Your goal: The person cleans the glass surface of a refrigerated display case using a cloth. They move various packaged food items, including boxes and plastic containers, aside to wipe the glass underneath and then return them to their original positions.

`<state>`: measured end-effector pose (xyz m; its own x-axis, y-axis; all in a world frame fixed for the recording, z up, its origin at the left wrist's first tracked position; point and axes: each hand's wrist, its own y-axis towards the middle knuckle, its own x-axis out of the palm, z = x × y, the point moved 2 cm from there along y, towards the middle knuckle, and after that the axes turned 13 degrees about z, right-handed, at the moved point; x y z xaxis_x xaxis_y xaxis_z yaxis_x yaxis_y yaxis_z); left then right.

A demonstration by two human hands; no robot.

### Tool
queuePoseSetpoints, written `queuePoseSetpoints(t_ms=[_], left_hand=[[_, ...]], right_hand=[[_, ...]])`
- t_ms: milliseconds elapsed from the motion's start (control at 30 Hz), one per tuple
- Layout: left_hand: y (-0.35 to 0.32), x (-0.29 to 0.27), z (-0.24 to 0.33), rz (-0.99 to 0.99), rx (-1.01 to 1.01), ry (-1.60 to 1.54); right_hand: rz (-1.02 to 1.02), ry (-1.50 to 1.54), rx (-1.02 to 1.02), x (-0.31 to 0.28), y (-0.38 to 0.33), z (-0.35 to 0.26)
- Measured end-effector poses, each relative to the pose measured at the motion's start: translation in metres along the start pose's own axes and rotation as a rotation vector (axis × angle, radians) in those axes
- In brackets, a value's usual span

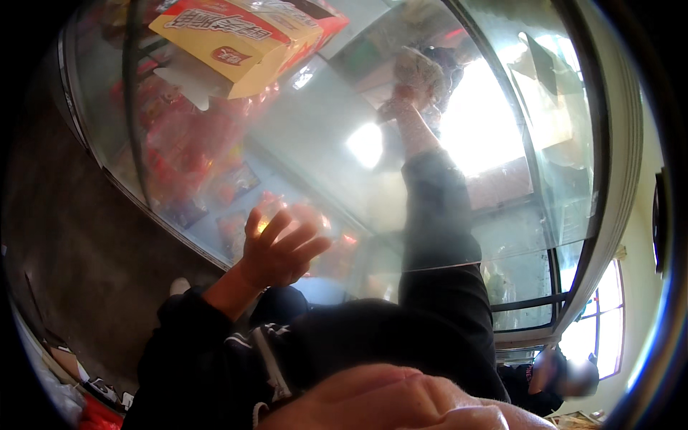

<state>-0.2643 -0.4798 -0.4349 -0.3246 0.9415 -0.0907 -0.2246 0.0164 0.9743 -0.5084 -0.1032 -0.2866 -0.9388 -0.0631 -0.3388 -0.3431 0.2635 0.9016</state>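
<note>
My right arm reaches up past a glass edge, and its sleeve looks hazy behind the glass pane of a display case (308, 154). At its end my right hand (403, 105) is closed on a crumpled greyish cloth (418, 72), which is near a glary part of the case; its fingers are partly hidden. My left hand (283, 247) is raised at the case's near side with its fingers spread, holding nothing. Behind it, several shiny red and orange packets (233, 222) lie inside the case.
A yellow and red carton (244, 46) sits at the upper left, above a heap of red packages (190, 136). Dark floor (79, 208) runs along the left. Another person (552, 376) is at the lower right, near a bright window (609, 319).
</note>
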Motion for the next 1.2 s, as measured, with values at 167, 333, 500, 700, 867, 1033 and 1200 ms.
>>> queuePoseSetpoints(t_ms=[167, 333, 500, 700, 867, 1033, 1200], left_hand=[[0.006, 0.005, 0.002, 0.094, 0.063, 0.080], [0.002, -0.001, -0.004, 0.107, 0.073, 0.101], [-0.002, -0.006, -0.005, 0.066, 0.031, 0.146], [0.000, -0.008, -0.001, 0.023, -0.003, 0.044], [-0.001, 0.000, 0.000, 0.038, -0.010, 0.042], [0.010, -0.006, 0.001, -0.008, 0.018, 0.074], [0.004, -0.003, -0.001, -0.004, 0.033, 0.073]], right_hand=[[-0.406, -0.503, -0.467, 0.053, 0.002, -0.020], [-0.546, -0.378, -0.270, 0.018, -0.007, -0.059], [-0.713, -0.646, -0.061, -0.085, -0.020, -0.101], [-0.567, -0.597, -0.006, -0.196, -0.026, -0.020], [-0.370, -0.391, 0.024, -0.151, -0.007, 0.008], [-0.423, 0.017, 0.256, -0.011, 0.015, -0.009], [-0.419, -0.277, -0.084, 0.063, 0.011, -0.053]])
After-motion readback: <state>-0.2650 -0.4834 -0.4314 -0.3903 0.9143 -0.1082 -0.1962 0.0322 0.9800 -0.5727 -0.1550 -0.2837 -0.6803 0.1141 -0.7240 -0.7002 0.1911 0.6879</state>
